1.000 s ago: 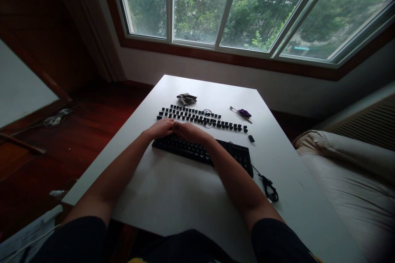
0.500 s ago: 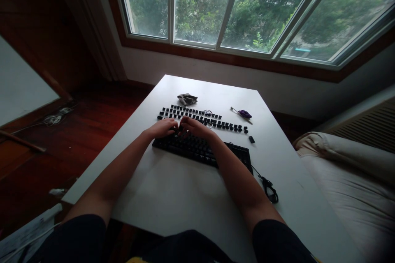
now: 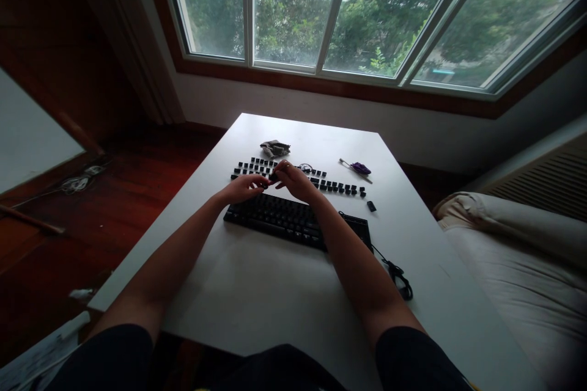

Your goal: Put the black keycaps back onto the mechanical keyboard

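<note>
A black keyboard point(image 3: 284, 218) lies across the white table, with several loose black keycaps point(image 3: 342, 187) in rows behind it. Over the keyboard's far left edge, my left hand point(image 3: 245, 188) is closed in a pinch. Something small and dark shows at its fingertips, too small to name. My right hand point(image 3: 296, 183) is beside it, thumb and fingers closed around a small black keycap point(image 3: 274, 176). The two hands' fingertips are close together, raised above the keys. My right hand hides part of the keycap rows.
Behind the keycaps lies a crumpled grey cloth point(image 3: 275, 148). A brush with a purple part point(image 3: 361, 168) and a small black piece point(image 3: 371, 206) are at the right. The coiled cable point(image 3: 401, 281) rests near the table's right edge. A cream sofa point(image 3: 486, 238) stands beyond it.
Both hands have lifted away from the keyboard's upper left keys, and the right one has moved farther back. A dark piece now shows between the fingers. The view has shifted slightly.
</note>
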A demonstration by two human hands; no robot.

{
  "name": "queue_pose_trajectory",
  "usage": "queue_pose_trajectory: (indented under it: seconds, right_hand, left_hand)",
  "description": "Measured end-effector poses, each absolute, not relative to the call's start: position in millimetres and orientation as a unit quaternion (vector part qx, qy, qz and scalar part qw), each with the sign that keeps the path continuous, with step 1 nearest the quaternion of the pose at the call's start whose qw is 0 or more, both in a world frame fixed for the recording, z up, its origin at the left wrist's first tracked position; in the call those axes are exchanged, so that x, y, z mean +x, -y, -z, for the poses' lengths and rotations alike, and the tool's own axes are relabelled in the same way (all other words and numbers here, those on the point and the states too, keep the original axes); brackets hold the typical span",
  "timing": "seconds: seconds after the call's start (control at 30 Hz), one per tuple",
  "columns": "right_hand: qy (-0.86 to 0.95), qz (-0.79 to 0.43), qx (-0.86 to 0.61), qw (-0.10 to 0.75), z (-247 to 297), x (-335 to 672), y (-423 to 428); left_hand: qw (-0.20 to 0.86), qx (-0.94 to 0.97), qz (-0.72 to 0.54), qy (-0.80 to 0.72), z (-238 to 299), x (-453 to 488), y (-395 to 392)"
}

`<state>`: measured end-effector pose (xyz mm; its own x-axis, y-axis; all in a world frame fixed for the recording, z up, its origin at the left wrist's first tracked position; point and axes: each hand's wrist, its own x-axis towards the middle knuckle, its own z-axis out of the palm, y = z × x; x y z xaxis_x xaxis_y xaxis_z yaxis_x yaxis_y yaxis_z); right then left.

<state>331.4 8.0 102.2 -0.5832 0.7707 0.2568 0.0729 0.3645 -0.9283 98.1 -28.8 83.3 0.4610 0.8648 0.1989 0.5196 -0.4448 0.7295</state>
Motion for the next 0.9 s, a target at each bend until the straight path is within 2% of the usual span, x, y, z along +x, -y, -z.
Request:
queue_pose_trajectory:
  seconds: [0.17,0.33,0.6,0.9]
  right_hand:
    - [0.770,-0.420,-0.300,0.374,-109.0,326.4,-0.3]
    - [0.747,-0.411,-0.326,0.409,-107.8,318.0,6.1]
    - [0.654,-0.490,-0.367,0.445,-105.8,314.7,2.5]
    - [0.559,-0.576,-0.407,0.436,-108.1,318.4,-4.2]
  left_hand:
    - [0.265,0.798,-0.324,-0.433,-81.3,101.8,27.7]
    - [0.251,0.785,-0.360,-0.439,-73.4,102.4,24.0]
    - [0.295,0.765,-0.396,-0.414,-73.9,105.0,26.4]
    - [0.159,0.810,-0.377,-0.419,-81.5,111.9,34.8]
